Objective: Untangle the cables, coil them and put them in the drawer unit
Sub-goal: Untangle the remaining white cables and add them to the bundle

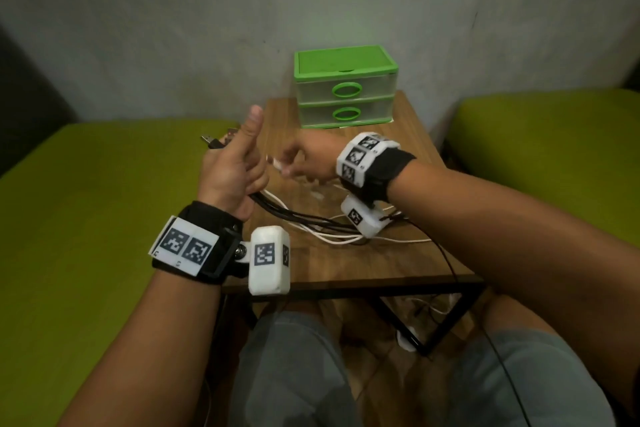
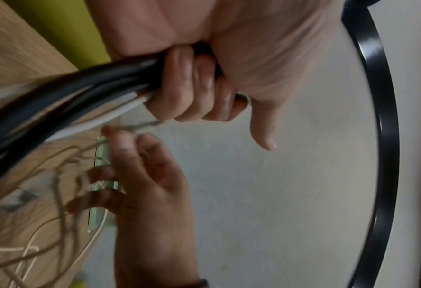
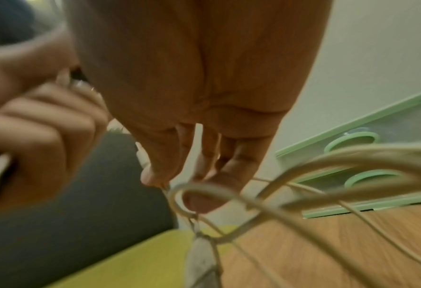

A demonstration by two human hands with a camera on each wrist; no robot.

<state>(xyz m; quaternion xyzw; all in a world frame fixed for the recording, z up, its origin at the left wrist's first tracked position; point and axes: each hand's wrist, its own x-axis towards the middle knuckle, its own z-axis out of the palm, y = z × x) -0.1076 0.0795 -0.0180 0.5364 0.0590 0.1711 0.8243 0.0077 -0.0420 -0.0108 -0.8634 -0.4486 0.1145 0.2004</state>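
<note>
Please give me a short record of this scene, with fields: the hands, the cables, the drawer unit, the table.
left hand: grips a cable bundle, thumb up
right hand: pinches a white cable end
loose cables: still tangled on the table
drawer unit: at the table's far edge, both drawers shut

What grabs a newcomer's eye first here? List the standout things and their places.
First, the left hand at the wooden table's near left, thumb up, fingers gripping a bundle of thick black and white cables that trails rightward across the top. Beside it, the right hand pinches a thin white cable end. Behind them, at the table's far edge by the wall, stands a bright green two-drawer plastic unit, both drawers closed.
</note>
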